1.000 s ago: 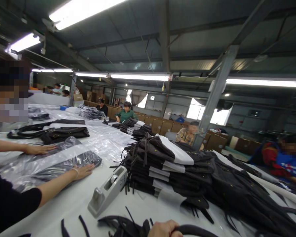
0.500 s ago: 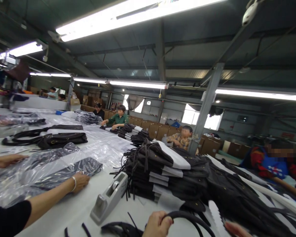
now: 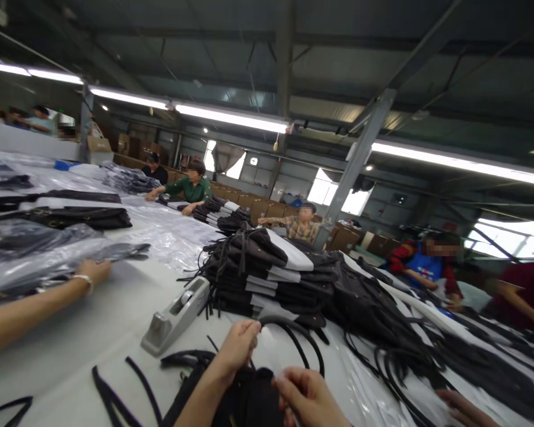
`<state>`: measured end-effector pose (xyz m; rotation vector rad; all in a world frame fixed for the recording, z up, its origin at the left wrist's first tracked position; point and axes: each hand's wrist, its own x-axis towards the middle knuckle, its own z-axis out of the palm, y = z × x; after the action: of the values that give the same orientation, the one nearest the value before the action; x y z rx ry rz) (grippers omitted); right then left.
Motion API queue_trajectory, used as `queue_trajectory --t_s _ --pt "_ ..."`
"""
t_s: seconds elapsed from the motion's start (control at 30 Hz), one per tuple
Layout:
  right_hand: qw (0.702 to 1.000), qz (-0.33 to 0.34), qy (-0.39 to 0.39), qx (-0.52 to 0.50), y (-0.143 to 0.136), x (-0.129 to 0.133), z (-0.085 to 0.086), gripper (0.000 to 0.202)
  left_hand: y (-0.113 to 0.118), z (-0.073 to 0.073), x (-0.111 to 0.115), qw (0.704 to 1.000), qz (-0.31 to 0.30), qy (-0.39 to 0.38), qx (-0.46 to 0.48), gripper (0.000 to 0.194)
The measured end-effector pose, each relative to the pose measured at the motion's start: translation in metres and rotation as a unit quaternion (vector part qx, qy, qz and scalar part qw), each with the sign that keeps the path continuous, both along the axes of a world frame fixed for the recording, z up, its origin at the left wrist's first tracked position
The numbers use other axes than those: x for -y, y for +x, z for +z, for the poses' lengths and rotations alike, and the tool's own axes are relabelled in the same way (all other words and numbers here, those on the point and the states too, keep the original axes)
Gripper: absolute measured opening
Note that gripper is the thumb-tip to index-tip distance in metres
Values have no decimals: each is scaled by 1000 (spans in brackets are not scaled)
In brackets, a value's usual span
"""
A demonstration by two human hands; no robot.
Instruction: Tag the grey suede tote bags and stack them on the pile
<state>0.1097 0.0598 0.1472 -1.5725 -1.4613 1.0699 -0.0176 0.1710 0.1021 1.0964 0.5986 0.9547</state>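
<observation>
My left hand is closed, thumb and fingertips pressed together, above a black bag at the bottom edge. A curved black strap runs just behind its fingertips; what the pinch holds is hidden. Close by on the right, my right hand has its fingers curled together at the bag's upper edge, and I cannot make out what is in them. Left of the bag lie loose black straps. A grey tape dispenser stands on the white table beyond my left hand.
A tall stack of black bags with white paper bands rises straight ahead. At left, a co-worker's braceleted hand touches bags in clear plastic. Another person's blurred hand is at bottom right. More black bags spread rightward.
The view has shifted, bringing the black bag into sight at the bottom. My left hand is now over the bag, with my right hand close beside it. The braceleted hand appears farther left.
</observation>
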Motion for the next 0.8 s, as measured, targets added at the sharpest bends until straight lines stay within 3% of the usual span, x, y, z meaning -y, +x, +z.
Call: queue_trajectory --t_s 0.13,0.23,0.3,0.47,0.73,0.8 --pt "996 -47 -46 -66 7 -10 -50 44 -11 1 -2 999 -13 -28 10 52" --pt "989 -95 -4 -117 11 -17 -65 45 -9 4 1 1000 -18 -10 5 52" --pt "986 -101 37 -127 13 -19 -69 45 -7 4 4 1000 -12 -7 -1 52" --pt "981 -138 131 -45 16 -15 -72 42 -7 0 3 1000 -4 -20 -9 51" --pt "960 -164 95 -204 10 -13 -68 43 -6 -1 3 1000 0 -17 -15 47" --pt "952 -181 89 -230 9 -14 -70 61 -6 -1 3 1000 1 -16 -16 46"
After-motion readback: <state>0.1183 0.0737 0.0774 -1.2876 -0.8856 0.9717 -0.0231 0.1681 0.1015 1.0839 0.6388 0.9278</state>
